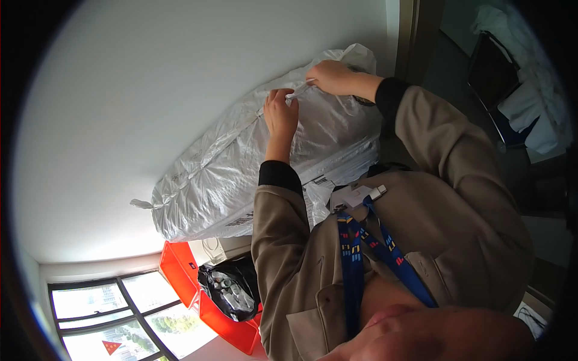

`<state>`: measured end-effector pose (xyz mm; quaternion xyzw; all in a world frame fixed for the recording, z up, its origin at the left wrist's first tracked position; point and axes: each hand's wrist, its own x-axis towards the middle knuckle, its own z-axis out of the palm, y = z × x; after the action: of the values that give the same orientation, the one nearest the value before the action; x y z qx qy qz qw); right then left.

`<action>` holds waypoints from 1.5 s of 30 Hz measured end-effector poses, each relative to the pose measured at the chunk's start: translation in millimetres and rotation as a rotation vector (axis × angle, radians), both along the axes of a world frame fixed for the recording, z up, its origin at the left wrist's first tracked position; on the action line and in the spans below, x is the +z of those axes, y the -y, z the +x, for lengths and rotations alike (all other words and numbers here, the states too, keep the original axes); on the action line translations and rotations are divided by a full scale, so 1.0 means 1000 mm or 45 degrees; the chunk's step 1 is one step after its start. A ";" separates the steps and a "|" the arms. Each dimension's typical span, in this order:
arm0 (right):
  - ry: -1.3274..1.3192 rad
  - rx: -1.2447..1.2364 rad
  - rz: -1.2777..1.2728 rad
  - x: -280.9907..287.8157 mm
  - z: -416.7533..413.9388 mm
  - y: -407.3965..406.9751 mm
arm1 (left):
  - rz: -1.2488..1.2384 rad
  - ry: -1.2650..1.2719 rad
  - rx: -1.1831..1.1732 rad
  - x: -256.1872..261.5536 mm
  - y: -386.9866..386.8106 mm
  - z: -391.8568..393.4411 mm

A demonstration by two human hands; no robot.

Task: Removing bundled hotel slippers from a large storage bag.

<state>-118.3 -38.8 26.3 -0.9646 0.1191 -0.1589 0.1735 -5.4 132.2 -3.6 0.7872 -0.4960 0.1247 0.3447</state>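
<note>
A large, long bundle wrapped in translucent white plastic [226, 167] lies along the wall, with a gathered seam down its length and a knotted tip at the far left. My left hand [281, 113] pinches the gathered plastic along this seam, fingers curled. To its upper right, my right hand [332, 77] holds another part of the same plastic, with a short twisted strip stretched between both hands. Loose plastic bunches beyond my right hand, at the bundle's upper end. Part of the bundle's near side is hidden by my left arm and sleeve.
Orange-red bins [228, 322] stand below the bundle's left end, one lined with a black bag [230, 289] holding bottles. A window [117, 316] is at lower left. White cloth or plastic [542, 108] drapes over a dark chair at right. A blue lanyard [352, 270] hangs at my chest.
</note>
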 end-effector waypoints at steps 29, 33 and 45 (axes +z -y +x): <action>0.181 1.521 0.527 0.169 -0.215 -0.020 | 0.029 0.352 -0.117 0.001 0.039 0.014; 0.020 1.768 1.099 0.147 -0.216 0.010 | 0.067 0.349 -0.170 0.000 0.041 0.018; 0.018 0.374 0.645 0.068 -0.097 0.043 | -0.497 0.348 -0.006 0.123 0.001 0.009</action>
<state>-215.3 -82.1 94.2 -0.8964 0.0127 -0.1042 0.4307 3.9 130.8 119.4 0.6804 -0.5064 0.3227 0.4202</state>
